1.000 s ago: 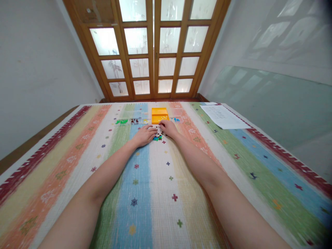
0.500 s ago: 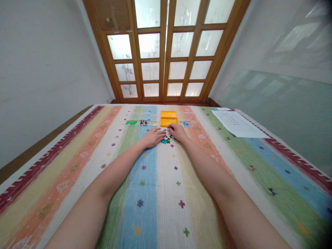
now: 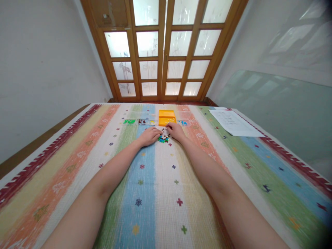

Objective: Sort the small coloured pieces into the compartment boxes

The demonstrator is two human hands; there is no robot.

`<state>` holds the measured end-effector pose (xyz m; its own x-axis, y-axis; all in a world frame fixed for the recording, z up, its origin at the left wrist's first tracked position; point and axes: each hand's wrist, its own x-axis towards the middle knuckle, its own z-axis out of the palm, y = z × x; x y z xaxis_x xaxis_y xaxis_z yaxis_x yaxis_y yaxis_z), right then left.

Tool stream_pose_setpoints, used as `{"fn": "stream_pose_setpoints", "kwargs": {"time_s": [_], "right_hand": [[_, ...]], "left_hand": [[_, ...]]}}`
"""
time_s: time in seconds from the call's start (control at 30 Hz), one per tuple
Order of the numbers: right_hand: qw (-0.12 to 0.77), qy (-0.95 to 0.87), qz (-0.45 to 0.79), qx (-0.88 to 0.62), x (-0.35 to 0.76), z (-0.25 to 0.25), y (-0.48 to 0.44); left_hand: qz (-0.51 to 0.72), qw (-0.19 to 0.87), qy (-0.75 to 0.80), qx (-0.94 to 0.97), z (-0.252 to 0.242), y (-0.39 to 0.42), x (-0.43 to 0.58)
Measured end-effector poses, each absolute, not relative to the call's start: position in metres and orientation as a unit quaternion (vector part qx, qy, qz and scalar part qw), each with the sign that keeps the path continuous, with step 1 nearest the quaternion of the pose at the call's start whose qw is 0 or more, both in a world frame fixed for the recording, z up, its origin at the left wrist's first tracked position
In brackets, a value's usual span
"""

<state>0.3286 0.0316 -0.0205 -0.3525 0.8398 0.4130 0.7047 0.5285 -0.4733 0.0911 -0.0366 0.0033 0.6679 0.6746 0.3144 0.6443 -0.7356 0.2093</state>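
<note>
Small pieces in green, blue and dark red lie in one loose pile on the striped tablecloth, between the two hands and nearer the person than the orange box. Both arms reach forward from the bottom corners, elbows slightly bent, drawing together at the pile. The left hand lies palm down, its fingers lightly curved and side by side, tips at the pile's left edge; I cannot tell whether it has hold of anything. The right hand is turned inward, thumb and forefinger brought close together above the far dark pieces; whether one is pinched there is too small to tell.

The pile is too fine to count. Beyond it stand one open orange box and clear trays with four colour groups: green, dark red and yellow left of the box, blue on the right. Two paper sheets lie farther right.
</note>
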Motion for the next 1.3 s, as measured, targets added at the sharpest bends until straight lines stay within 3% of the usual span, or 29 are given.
{"fn": "stream_pose_setpoints", "kwargs": {"time_s": [0.13,0.53,1.3], "right_hand": [[0.320,-0.814,0.114,-0.471,0.328,-0.021,0.032],[0.315,-0.819,0.108,-0.468,0.328,-0.020,0.030],[0.300,-0.820,0.112,-0.475,0.326,-0.013,0.024]], "left_hand": [[0.209,0.068,0.349,0.911,-0.001,-0.033,0.087],[0.224,0.033,0.429,0.875,-0.009,-0.027,0.082],[0.218,-0.001,0.444,0.869,-0.011,-0.021,0.078]]}}
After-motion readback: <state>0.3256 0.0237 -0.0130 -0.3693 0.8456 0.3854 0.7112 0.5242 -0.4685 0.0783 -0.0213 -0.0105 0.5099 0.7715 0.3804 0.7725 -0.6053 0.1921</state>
